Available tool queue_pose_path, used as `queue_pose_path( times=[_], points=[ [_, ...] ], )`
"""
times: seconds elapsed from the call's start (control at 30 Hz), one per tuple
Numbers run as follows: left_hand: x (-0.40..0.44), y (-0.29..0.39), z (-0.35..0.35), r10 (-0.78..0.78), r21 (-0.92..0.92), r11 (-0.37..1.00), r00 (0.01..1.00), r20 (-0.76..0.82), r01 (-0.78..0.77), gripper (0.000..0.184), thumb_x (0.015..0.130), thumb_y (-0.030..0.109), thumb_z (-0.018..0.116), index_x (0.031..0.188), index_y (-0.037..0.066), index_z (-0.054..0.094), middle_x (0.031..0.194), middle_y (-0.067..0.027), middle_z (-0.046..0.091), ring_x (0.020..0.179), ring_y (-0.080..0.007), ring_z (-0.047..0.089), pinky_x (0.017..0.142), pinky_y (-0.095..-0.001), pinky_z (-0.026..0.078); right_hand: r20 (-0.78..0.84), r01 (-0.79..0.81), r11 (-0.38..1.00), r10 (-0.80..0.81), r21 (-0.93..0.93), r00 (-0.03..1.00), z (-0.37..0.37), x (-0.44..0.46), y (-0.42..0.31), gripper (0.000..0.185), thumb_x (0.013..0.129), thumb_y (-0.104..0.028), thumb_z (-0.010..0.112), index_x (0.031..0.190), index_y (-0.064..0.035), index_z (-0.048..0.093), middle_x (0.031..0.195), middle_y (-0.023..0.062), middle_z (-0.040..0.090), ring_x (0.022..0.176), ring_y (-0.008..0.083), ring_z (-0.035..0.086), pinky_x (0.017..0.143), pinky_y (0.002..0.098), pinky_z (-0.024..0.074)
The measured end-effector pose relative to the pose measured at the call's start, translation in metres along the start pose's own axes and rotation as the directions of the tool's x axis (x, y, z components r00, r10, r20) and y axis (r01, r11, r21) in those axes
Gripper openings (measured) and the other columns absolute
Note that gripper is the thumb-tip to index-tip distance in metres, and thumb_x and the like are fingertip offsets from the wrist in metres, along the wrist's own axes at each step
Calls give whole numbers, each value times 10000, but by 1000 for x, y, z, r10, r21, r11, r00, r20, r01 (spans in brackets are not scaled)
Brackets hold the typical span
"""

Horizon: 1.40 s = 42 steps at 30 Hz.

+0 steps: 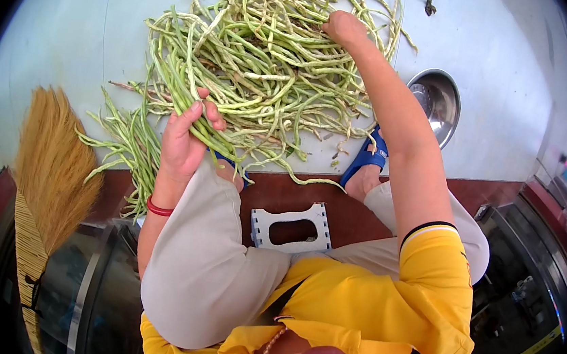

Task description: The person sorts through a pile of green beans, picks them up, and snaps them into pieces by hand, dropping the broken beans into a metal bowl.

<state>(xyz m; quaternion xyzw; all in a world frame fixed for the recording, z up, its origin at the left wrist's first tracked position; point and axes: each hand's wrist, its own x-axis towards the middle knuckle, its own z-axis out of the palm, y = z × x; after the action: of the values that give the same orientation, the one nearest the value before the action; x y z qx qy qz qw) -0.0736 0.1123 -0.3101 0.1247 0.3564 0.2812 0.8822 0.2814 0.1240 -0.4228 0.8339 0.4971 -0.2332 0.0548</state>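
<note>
Gripping a bunch of long beans (181, 89) in our left hand (188, 134), we hold it around the lower half, probably so that the pods lie together in 1 bundle. Our 2 hands are well apart: the right hand (345, 29) is stretched forward over the far side of the bean pile (281, 61), toward the right. Its grasp is partly hidden, so we cannot tell whether it pinches a bean. The pile spreads on the pale floor (512, 69) directly in front of us, likely to leave the tangled pods within reach of both hands; most of it lies between them. A smaller heap of beans (133, 139) rests just beside our left wrist (170, 186), at the pile's near left. A steel bowl (446, 114) stands near the pile, just right of our right forearm (396, 106), which partly covers it.
</note>
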Motion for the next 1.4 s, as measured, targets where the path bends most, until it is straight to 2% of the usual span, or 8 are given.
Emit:
queue_pose_path(
  times=[0.43,0.53,0.63,0.77,1.07,1.23,1.3,1.4],
  points=[
    [-16,20,2,149,47,988,989,22,-150,216,877,144,510,1071,52,524,723,-67,515,675,-188,496,691,-352,417,-37,28,977,-20,209,999,12,-9,19,203,775,-310,598,870,-141,660,839,136,636,843,289,596,740,380,471],
    [-17,22,4,175,68,982,984,26,-177,211,883,146,501,1070,51,523,722,-66,514,676,-189,497,691,-349,415,-369,247,954,-172,168,914,7,-20,-3,179,786,-267,586,848,-114,656,800,109,603,757,278,591,673,379,473],
    [-16,23,3,185,42,982,983,19,-186,210,888,151,495,1070,50,523,718,-67,513,673,-192,498,682,-347,413,-356,397,799,-247,451,901,-3,-57,-52,130,759,-227,618,795,-106,650,787,111,588,717,285,584,645,367,474],
    [-16,21,3,170,8,985,985,4,-170,195,886,130,497,1059,44,525,730,-76,534,673,-193,498,667,-346,412,-403,527,792,-393,307,826,15,-95,-104,248,718,-243,674,910,-99,610,838,107,558,784,286,563,676,376,478],
    [-19,23,-1,185,-15,983,983,-17,-186,179,881,127,513,1037,38,522,726,-72,536,664,-184,498,653,-339,420,15,259,917,-276,303,961,-1,-79,-115,346,800,-352,549,795,-8,584,780,201,603,754,378,565,690,443,447],
    [-27,24,-5,191,33,981,981,15,-192,186,906,204,483,1034,72,509,711,-29,492,660,-159,475,719,-339,401,-118,167,724,-118,669,986,-54,-85,-64,296,832,-302,593,857,-8,571,652,41,556,599,136,497,574,297,412],
    [-30,24,-7,203,-7,979,979,20,-203,181,899,180,496,1032,60,517,716,-45,512,664,-167,485,691,-335,409,-86,84,341,-9,936,996,-85,-94,-55,181,872,-227,575,867,-51,536,639,-40,446,513,37,371,435,187,309],
    [-34,25,-7,211,-43,977,977,30,-209,178,894,161,508,1031,50,525,722,-58,529,668,-173,494,666,-329,416,-236,229,105,63,968,970,-124,-98,-45,142,874,-178,571,843,-48,525,644,-21,455,504,47,363,425,195,296]
  ],
)
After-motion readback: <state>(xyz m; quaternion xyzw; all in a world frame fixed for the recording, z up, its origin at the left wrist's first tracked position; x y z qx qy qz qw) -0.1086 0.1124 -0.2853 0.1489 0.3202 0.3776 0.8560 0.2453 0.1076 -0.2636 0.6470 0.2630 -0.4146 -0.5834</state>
